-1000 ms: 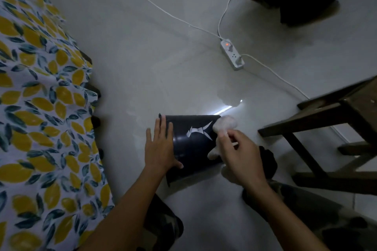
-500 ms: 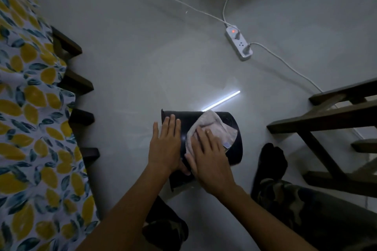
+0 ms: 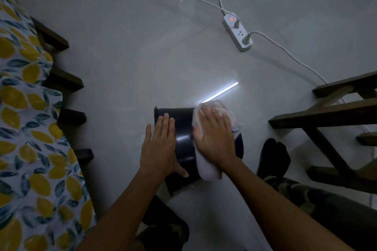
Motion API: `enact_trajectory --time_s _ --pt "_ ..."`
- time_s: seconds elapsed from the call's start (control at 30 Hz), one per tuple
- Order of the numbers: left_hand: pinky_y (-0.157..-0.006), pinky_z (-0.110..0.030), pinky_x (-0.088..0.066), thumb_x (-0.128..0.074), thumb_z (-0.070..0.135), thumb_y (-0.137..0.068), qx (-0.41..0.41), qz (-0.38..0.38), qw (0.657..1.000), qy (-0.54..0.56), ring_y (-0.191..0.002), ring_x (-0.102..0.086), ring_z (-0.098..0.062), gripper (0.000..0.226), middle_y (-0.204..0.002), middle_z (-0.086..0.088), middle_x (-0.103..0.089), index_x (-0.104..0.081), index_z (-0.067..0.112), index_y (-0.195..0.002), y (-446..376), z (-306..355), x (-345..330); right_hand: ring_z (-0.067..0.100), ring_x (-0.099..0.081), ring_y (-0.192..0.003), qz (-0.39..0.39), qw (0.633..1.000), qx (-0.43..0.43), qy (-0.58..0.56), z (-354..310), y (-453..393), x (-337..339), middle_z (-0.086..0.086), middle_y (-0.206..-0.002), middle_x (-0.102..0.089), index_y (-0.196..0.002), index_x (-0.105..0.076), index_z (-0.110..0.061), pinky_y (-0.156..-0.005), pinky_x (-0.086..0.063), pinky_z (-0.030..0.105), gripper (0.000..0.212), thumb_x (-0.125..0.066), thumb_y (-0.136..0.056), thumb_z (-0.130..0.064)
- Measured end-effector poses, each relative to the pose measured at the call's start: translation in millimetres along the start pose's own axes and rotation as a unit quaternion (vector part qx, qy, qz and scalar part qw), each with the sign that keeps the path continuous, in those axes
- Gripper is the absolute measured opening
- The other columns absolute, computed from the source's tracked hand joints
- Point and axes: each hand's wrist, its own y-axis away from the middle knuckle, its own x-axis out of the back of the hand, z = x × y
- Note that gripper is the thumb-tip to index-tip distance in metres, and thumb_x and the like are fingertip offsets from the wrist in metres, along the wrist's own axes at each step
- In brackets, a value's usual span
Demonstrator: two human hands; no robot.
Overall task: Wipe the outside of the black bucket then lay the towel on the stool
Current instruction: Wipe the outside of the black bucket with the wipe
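Observation:
The black bucket [image 3: 184, 140] lies on its side on the pale floor, its rim toward the left. My left hand [image 3: 161, 144] rests flat on the bucket's left part, fingers straight and together, steadying it. My right hand [image 3: 216, 138] presses flat on a white towel [image 3: 208, 169] draped over the bucket's right part; the towel shows beyond the fingertips and below the palm. The dark wooden stool [image 3: 330, 116] stands to the right, only its legs and rails in view.
A bed with a lemon-print sheet [image 3: 26, 128] and dark wooden slats [image 3: 67, 85] runs along the left. A white power strip [image 3: 237, 33] with cables lies on the floor ahead. My knees in camouflage trousers [image 3: 326, 210] are at the bottom.
My right hand has spread the towel flat on the bucket and slid it rightward along the side. The left hand stays on the bucket.

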Motion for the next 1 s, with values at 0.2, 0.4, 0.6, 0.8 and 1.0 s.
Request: enact_trajectory --time_s 0.2,0.4,0.6,0.8,1.0 --pt "-0.127 -0.046 0.005 -0.079 0.085 -0.045 0.009 0.001 0.999 0.046 -0.156 0.02 -0.03 0.17 -0.167 -0.014 0.027 0.021 0.008 -0.159 -3 2 -2 0.031 -0.025 -0.155 0.056 0.997 -0.055 0.005 28 52 -3 0.013 -0.166 -0.033 -0.157 -0.036 -0.01 -0.121 -0.03 0.054 0.059 -0.033 -0.105 -0.038" --pt "-0.129 -0.045 0.0 -0.081 0.082 -0.046 -0.007 0.008 0.998 0.067 -0.155 0.022 -0.031 0.169 -0.163 -0.016 0.031 0.022 0.006 -0.156 2 6 -16 0.028 -0.012 -0.159 -0.019 0.985 0.172 0.009 -8 68 -34 0.011 -0.171 -0.017 -0.162 -0.018 -0.014 -0.124 -0.024 0.056 0.06 -0.018 -0.11 -0.043" --pt "-0.127 -0.049 0.007 -0.074 0.089 -0.046 -0.005 0.0 1.0 0.018 -0.156 0.019 -0.031 0.169 -0.167 -0.018 0.024 0.021 0.005 -0.158 -8 -2 1 0.022 -0.039 -0.148 0.008 0.993 0.111 -0.04 -6 -2 -6 0.009 -0.159 -0.044 -0.155 -0.038 -0.012 -0.124 -0.028 0.047 0.056 -0.034 -0.108 -0.041" --pt "-0.126 -0.046 0.01 -0.074 0.09 -0.041 -0.007 -0.012 1.0 -0.003 -0.157 0.016 -0.03 0.173 -0.169 -0.018 0.019 0.017 0.004 -0.159 -19 -3 14 0.026 -0.044 -0.145 0.088 0.991 -0.09 -0.047 27 -6 0 0.014 -0.155 -0.049 -0.154 -0.04 -0.007 -0.123 -0.032 0.044 0.056 -0.031 -0.108 -0.039" --pt "-0.127 -0.05 0.008 -0.076 0.088 -0.045 -0.007 -0.013 0.999 -0.047 -0.156 0.016 -0.035 0.171 -0.167 -0.023 0.02 0.019 -0.001 -0.157 -22 0 13 0.035 -0.019 -0.157 0.055 0.996 0.067 0.003 -5 88 -35 0.02 -0.168 -0.022 -0.16 -0.026 -0.002 -0.122 -0.031 0.056 0.059 -0.034 -0.111 -0.032"
